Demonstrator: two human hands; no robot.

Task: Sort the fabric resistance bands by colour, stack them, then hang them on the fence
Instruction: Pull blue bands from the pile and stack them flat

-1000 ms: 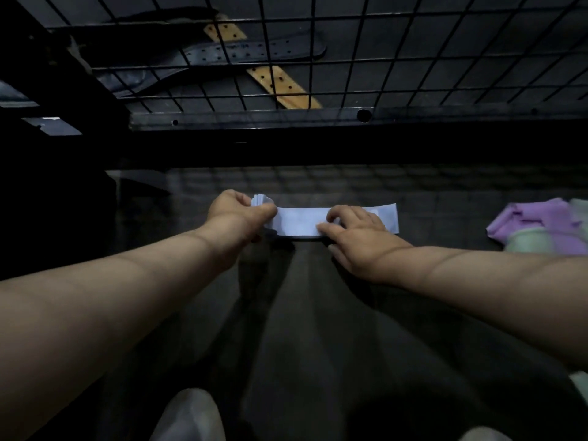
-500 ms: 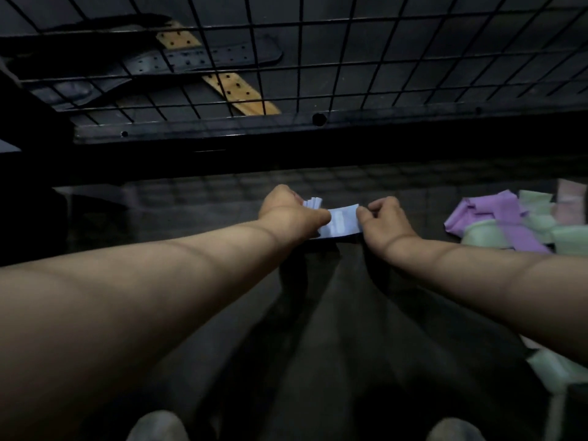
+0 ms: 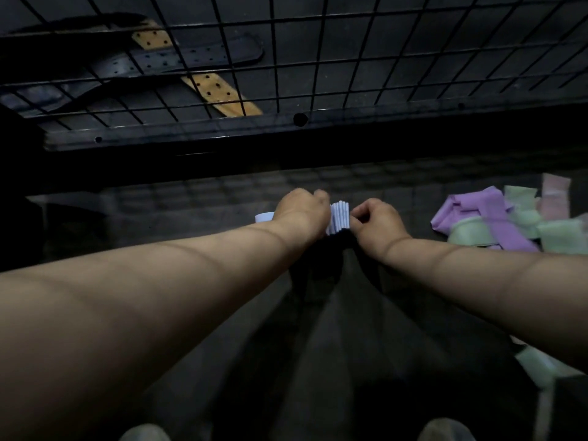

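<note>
1. The pale blue bands [image 3: 339, 218] sit bunched into tight upright pleats on the dark floor [image 3: 318, 313], squeezed between the two hands. One loose end of pale blue [image 3: 264, 217] pokes out to the left, past the left wrist.
2. The left hand [image 3: 302, 214] is curled closed against the left side of the pleated bundle, knuckles up, its fingers gripping the fabric (the fingertips themselves are hidden behind the hand).
3. The right hand [image 3: 375, 222] presses the right side of the bundle, with its fingers [image 3: 362, 209] bent in a pinch on the outer folds.
4. Both bare forearms reach forward from the bottom corners of the view, meeting at the bundle.
5. To the right, well apart from the hands, lies a loose heap of bands: purple bands [image 3: 486, 214] draped across pale green bands [image 3: 541, 232], and a pinkish band [image 3: 555, 195] at the far edge.
6. Another pale green piece [image 3: 537, 367] lies nearer the person, partly under the right forearm.
7. Beyond the hands stands a black wire fence [image 3: 318, 58] on a dark base rail [image 3: 222, 132].
8. Behind the grid lie a black perforated belt [image 3: 191, 58] and a tan perforated strap [image 3: 219, 93] crossing beneath it.
9. Two shoe tips [image 3: 143, 432] show at the bottom edge.
</note>
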